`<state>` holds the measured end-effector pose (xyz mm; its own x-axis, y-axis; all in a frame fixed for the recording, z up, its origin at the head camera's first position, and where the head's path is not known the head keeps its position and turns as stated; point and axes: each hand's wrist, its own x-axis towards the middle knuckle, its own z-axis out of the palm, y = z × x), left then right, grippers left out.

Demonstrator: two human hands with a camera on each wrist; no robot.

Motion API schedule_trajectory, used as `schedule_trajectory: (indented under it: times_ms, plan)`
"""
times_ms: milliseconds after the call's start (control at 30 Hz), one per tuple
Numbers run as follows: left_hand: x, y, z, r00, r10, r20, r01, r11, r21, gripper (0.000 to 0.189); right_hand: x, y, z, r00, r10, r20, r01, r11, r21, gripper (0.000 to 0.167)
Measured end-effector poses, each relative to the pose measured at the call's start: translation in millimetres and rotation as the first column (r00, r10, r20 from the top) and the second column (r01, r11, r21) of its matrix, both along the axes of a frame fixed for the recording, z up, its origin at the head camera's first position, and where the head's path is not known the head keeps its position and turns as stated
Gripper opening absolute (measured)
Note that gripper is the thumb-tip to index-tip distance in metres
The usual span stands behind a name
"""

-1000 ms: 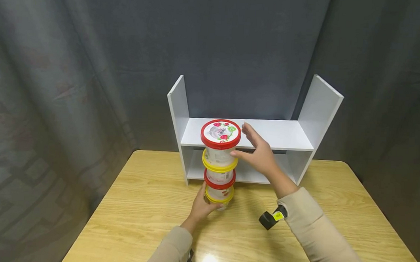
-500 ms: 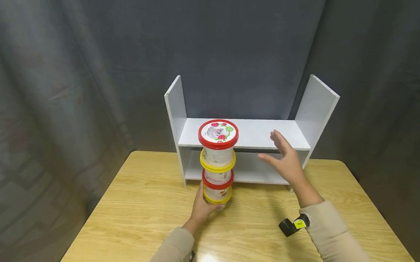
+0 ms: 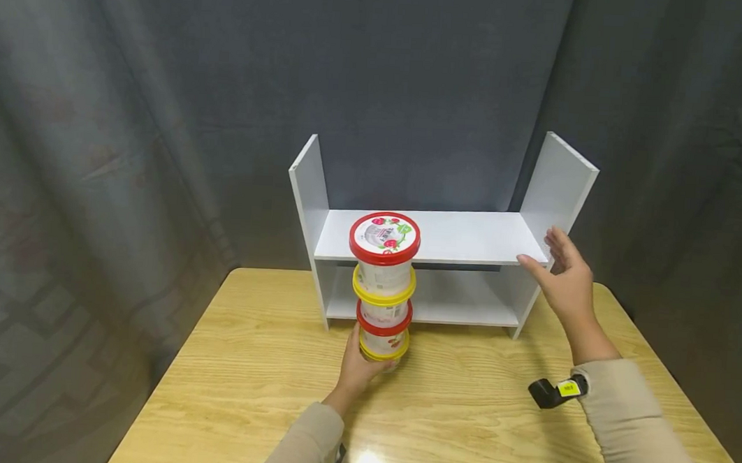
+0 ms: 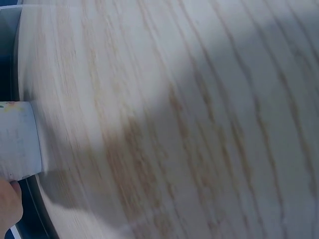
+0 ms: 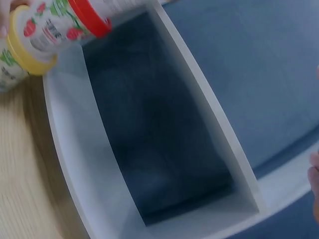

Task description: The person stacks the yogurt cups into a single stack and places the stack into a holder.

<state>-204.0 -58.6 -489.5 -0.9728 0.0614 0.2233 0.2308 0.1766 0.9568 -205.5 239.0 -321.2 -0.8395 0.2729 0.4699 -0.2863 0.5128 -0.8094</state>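
Note:
Several lidded tubs, their lids in turn red and yellow, stand in one upright stack before the shelf. The red-lidded top tub [image 3: 384, 238] has strawberries printed on its lid. Low on the stack, my left hand [image 3: 355, 370] grips the yellow-lidded bottom tub [image 3: 385, 354], thumb across its front and fingers at its left side. In the left wrist view, the white wall of a tub [image 4: 19, 142] shows above part of that hand. My right hand [image 3: 568, 284] is by the shelf's right side, fingers apart and holding nothing. Its fingertips [image 5: 315, 174] show at the right wrist view's edge.
A white two-level shelf [image 3: 465, 235] with tall side panels stands at the back of the wooden table [image 3: 462, 418]. The stack overlaps its left half in the head view. Grey curtains [image 3: 429, 88] hang behind and at both sides.
My right hand has moved away from the stack, rightwards to the shelf's right side. My left hand keeps its hold low on the stack, which stays in place.

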Motion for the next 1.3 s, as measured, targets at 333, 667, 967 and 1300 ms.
schedule_trajectory:
  times_ms: [333,667,967,1300]
  plan:
    - [-5.8,-1.0,-12.4,1.0,-0.01,-0.027,0.01,0.999,0.032,0.092,-11.2,21,1.7,0.977,-0.214,-0.003,0.214,0.975,-0.068,0.063]
    - [-12.2,-3.4,-32.2,1.0,-0.011,0.011,0.011,1.0,0.001,0.095,-36.7,29,5.7,0.962,-0.269,0.045,0.272,0.954,-0.124,0.045]
    - [7.6,-1.3,1.1,0.998,-0.057,0.015,0.056,0.998,0.039,0.089,-46.1,33,3.1,0.941,-0.319,0.11,0.33,0.938,-0.104,0.039]
    - [2.8,-0.2,4.3,0.994,-0.113,0.013,0.112,0.993,0.036,0.086,-43.4,37,1.1,0.946,-0.303,0.112,0.312,0.947,-0.075,0.04]
